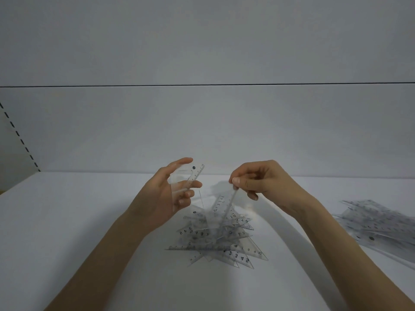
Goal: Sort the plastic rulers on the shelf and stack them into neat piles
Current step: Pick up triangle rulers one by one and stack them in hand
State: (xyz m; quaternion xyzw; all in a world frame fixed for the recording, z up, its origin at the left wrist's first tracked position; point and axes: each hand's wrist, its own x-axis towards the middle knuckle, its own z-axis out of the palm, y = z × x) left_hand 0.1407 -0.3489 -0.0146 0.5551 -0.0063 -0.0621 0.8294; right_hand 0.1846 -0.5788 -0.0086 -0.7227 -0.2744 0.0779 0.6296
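The sorting step is judged to be in hand, with much left to do. A loose heap [220, 239] of clear plastic rulers and set squares is seen lying on the white shelf [89, 221], just below and between the two hands, its pieces crossed at all angles. A bundle [190, 178] of straight rulers is held nearly upright in the left hand [166, 194], clamped between the thumb above and the curled fingers [193, 184] below; how many pieces it holds cannot be told, since the plastic is clear. A single ruler [224, 205] is pinched at its top end by the thumb and fingertips of the right hand [265, 182], and it hangs down with its lower end over, or perhaps touching, the heap. A second pile [377, 223] of rulers is seen well apart at the right edge of the shelf, only partly in view and blurred. It is judged that the pinched ruler is meant to be joined to the bundle. For that, it would need to be carried clear of the heap, turned to match the bundle, laid flush against it, and the left grip eased briefly so that it can be taken in without the rest slipping.
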